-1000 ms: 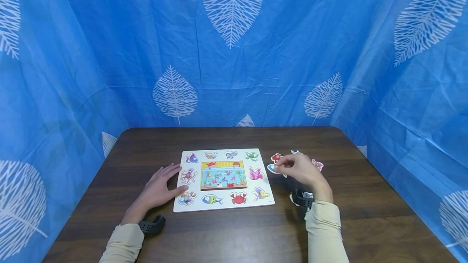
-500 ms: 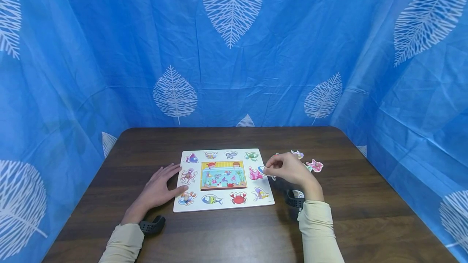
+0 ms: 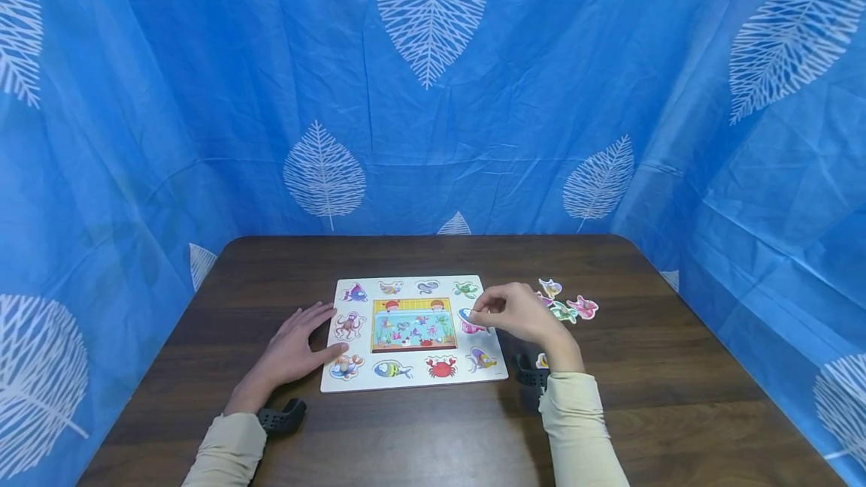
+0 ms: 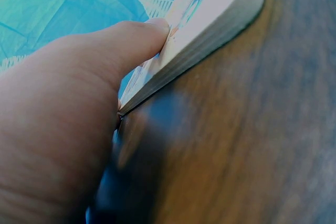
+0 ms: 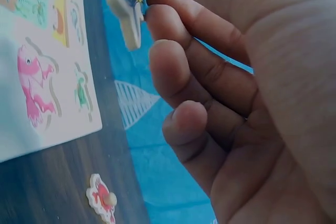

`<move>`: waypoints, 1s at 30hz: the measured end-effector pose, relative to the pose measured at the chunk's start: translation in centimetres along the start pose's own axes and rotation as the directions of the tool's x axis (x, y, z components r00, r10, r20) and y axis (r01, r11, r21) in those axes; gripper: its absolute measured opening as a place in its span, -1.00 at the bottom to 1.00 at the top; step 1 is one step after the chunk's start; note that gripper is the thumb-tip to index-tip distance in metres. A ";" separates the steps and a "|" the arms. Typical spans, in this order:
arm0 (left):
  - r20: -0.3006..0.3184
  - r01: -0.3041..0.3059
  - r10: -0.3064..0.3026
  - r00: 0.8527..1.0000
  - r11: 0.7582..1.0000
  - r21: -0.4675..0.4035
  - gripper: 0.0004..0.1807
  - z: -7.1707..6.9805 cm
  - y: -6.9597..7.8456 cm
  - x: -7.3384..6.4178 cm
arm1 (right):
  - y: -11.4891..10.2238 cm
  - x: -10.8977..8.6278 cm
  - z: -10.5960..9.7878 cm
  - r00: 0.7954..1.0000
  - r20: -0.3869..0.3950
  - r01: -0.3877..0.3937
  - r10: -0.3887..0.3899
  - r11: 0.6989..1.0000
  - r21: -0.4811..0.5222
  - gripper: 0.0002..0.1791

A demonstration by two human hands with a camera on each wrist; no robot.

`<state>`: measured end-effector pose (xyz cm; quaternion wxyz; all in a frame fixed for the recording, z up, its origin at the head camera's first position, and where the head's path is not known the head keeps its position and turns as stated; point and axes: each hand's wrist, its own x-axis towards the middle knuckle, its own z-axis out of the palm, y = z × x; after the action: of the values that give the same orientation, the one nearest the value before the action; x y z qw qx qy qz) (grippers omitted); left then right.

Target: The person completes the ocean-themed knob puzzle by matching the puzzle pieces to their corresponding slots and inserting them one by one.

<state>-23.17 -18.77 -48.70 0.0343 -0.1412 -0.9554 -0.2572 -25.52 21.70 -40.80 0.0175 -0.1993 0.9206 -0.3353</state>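
Note:
A white peg puzzle board (image 3: 419, 372) printed with sea animals lies on the table. My left hand (image 3: 294, 352) rests at its left edge, fingers spread and fairly straight; in the left wrist view the thumb (image 4: 139, 40) touches the board's top. Over the board's right side, my right hand (image 3: 524, 318) pinches a blue-and-white puzzle piece (image 3: 464, 316) between thumb and fingers. In the right wrist view this piece (image 5: 127, 17) is seen nearly edge-on, raised off the board. It partly covers the pink fish picture in the head view.
Several loose puzzle pieces lie right of the board, among them a pink one (image 3: 586, 307) and a green one (image 3: 564, 312). Another piece (image 3: 543, 361) shows beside the right wrist. A red knobbed piece (image 5: 102, 199) lies beyond the board. Blue cloth (image 3: 433, 156) hangs around the table.
My right hand has carried the blue-and-white piece leftward from among the loose pieces to over the board's right side. The left hand stays put.

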 end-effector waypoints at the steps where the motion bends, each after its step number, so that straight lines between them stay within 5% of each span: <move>1: 0.002 0.003 -0.003 1.000 1.000 -0.001 -0.12 0.0 0.0 0.0 | -0.2 0.1 0.1 1.000 0.002 0.009 -0.009 1.000 0.001 -0.91; 30: -0.001 -0.009 0.009 1.000 1.000 0.004 -0.12 0.0 -0.1 0.1 | -3.3 1.7 3.8 0.981 0.035 0.193 -0.192 0.980 -0.053 -0.93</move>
<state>-23.31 -18.85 -48.70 0.0364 -0.1453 -0.9552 -0.2553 -25.28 16.43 -41.51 -0.0071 -0.2927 0.9057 -0.3066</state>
